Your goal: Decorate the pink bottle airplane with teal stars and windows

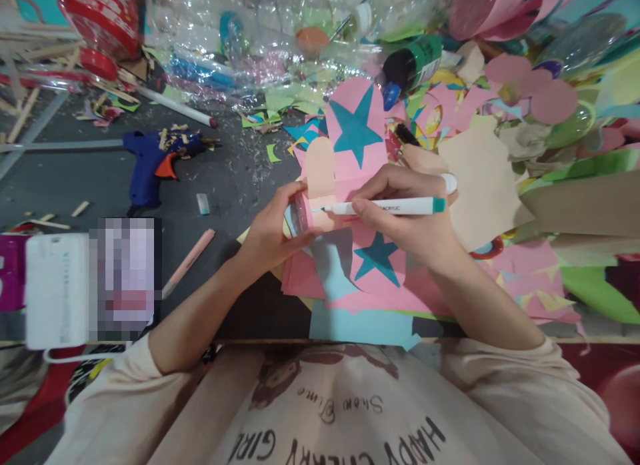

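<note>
My left hand (273, 228) grips a small paper-covered piece (325, 218) by its round pink-rimmed end; the piece looks like a tube wrapped in cream paper. My right hand (417, 235) is closed around a white acrylic marker (410, 206) with a teal end. The marker's tip touches or is just over the cream paper beside my left fingers. Two pink rounded paper shapes spread from the piece, one with a teal star (357, 126) above and the other with a teal star (377, 259) below. A cream rounded tab (321, 168) stands out next to the upper one.
A blue glue gun (147, 161) lies at left, near a peach marker (190, 261), a white box-like device (57, 291) and a blurred-out rectangle. Clear plastic (200, 25), a red-labelled bottle (105, 18) and a green-and-black bottle (414, 61) crowd the back. Paper scraps (530, 271) cover the right.
</note>
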`<state>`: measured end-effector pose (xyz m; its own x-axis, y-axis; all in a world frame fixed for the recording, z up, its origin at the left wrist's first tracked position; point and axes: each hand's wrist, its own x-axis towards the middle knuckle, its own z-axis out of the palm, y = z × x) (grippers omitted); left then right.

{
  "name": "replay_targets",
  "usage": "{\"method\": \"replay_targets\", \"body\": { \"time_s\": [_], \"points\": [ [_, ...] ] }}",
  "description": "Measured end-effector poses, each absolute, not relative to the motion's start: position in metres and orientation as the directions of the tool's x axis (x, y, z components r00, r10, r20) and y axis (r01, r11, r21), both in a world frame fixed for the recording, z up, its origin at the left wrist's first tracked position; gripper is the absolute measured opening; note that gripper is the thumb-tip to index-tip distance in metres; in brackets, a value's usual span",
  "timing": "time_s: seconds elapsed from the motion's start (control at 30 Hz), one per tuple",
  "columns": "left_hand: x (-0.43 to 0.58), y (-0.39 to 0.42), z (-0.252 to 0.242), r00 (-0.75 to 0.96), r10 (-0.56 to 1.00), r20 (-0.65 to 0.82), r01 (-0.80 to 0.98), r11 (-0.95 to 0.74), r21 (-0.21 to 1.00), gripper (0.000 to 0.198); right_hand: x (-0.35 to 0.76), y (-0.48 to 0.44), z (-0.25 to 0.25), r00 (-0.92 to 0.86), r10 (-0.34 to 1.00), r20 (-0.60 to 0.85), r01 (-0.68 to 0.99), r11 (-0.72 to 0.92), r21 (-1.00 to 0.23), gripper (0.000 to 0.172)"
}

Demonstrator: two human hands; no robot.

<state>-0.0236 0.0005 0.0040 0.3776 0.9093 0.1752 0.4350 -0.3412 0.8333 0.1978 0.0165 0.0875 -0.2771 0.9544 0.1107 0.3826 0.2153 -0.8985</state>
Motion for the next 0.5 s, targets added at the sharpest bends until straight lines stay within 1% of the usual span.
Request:
{"method": "replay_targets", "body": {
  "time_s": [0.23, 0.5],
  "points": [
    [-0.0223, 0.0001, 0.0013, 0.364, 0.907, 0.212, 0.425, -0.364, 0.829, 0.069, 0.2001, 0.0181, 0.0867, -0.240, 0.955, 0.177, 0.361, 0.257, -0.897, 0.026],
    [-0.0220, -0.0001, 0.0019, 0.365, 0.912, 0.188, 0.417, -0.341, 0.843, 0.069, 0.2073, 0.0209, 0.0858, -0.241, 0.952, 0.188, 0.433, 0.278, -0.857, 0.026]
  ]
}}
